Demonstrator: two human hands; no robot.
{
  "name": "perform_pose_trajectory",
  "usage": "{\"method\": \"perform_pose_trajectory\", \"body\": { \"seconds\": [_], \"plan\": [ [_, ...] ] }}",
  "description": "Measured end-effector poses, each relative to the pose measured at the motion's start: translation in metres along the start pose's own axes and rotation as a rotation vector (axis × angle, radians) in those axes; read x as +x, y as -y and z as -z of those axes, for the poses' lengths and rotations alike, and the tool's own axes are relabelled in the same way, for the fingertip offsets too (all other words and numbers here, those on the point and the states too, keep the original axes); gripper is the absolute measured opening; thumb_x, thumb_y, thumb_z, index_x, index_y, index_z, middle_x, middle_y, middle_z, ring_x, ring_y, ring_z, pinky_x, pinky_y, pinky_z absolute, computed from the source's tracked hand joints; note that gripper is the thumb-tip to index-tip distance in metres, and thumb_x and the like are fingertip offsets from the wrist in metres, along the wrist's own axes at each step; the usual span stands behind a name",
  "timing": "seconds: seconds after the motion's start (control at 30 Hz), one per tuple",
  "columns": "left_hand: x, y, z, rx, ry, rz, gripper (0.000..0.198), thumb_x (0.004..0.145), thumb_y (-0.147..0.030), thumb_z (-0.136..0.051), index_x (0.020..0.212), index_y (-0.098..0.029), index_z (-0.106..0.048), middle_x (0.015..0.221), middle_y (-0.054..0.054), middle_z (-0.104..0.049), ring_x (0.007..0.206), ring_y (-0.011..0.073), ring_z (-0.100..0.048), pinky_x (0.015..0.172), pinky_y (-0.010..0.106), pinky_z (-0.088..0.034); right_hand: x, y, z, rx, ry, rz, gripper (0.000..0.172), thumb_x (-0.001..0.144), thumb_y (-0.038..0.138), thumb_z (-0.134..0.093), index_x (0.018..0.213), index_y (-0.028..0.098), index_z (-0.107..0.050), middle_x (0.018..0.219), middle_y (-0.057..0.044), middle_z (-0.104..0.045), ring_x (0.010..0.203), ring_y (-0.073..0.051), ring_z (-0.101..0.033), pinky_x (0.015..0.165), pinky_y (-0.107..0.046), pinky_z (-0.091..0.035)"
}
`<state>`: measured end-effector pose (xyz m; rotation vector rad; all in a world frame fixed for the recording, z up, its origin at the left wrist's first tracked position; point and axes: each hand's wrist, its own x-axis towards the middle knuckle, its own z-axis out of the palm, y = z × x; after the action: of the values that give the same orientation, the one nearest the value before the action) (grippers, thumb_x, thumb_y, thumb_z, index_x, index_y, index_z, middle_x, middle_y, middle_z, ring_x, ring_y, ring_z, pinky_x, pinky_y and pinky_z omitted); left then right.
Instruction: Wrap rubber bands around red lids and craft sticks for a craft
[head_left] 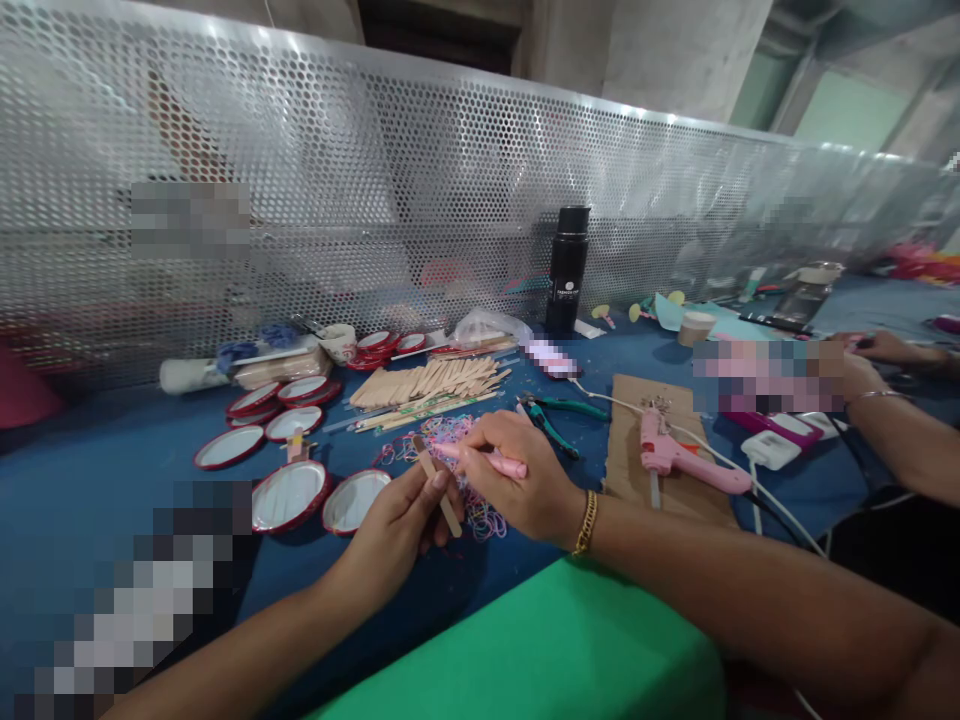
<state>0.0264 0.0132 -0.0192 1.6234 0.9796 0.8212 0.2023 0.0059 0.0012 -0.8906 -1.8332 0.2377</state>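
Note:
My left hand [411, 512] grips a wooden craft stick [436, 487], held at a slant between thumb and fingers. A pink marker [495, 462] is pinched in my right hand [529, 470], its tip close to the upper part of the stick; whether it touches, I cannot tell. Below and behind both hands lies a tangle of thin coloured bands [484, 515]. Red-rimmed round lids [292, 495] lie left of my left hand. Beyond the hands is a pile of craft sticks [435, 380].
Teal-handled pliers [555, 425] and a pink glue gun [686, 458] on cardboard [626, 400] are to the right. A black bottle [568, 270] stands before the perforated metal screen [450, 180]. Another person's hand [862, 375] works at far right. Green material [540, 650] lies nearest me.

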Motion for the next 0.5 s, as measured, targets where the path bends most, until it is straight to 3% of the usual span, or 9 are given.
{"method": "perform_pose_trajectory", "body": {
  "seconds": [0.5],
  "plan": [
    [0.0001,0.0002,-0.0009,0.012,-0.008,-0.009,0.046,0.091,-0.060,-0.046,0.072,-0.019,-0.056,0.053,-0.003,-0.053,0.046,0.0100,-0.043,0.042,0.022,-0.030,-0.0018,0.0029,0.0001,-0.020,0.030,0.002,0.017,0.089,0.022,-0.052,0.073,0.022,-0.057,0.073,0.002,-0.064,0.073,-0.014,-0.056,0.080,-0.030,-0.040]
  ]
}}
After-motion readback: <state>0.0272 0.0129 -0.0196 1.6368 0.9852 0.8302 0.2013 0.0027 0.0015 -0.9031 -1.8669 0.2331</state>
